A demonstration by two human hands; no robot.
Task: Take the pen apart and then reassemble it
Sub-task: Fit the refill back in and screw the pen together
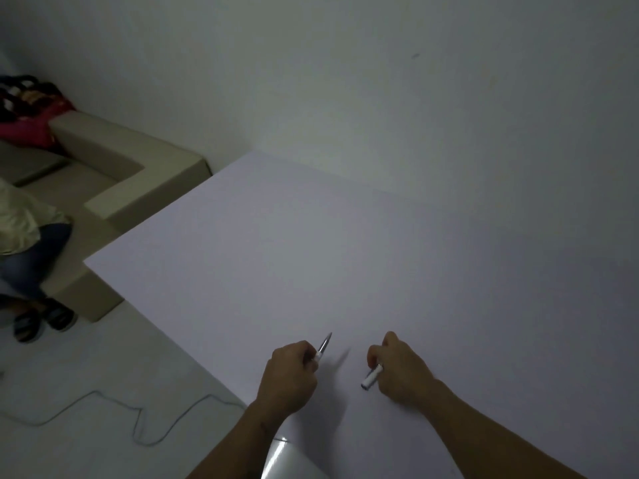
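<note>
Gripping pen halves (324,345) (372,375) apart, one per hand.

Shiny metallic pen tip (325,342), smooth white plastic barrel (372,376), matt white table (311,243)

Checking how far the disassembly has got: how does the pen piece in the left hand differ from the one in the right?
The left hand's piece ends in a tapered metallic tip aimed up and away; the right hand's piece is a blunt white tube with an open end facing the camera. The left hand hides more of its piece than the right hand. Both are white with silver, held apart above the table.
</note>
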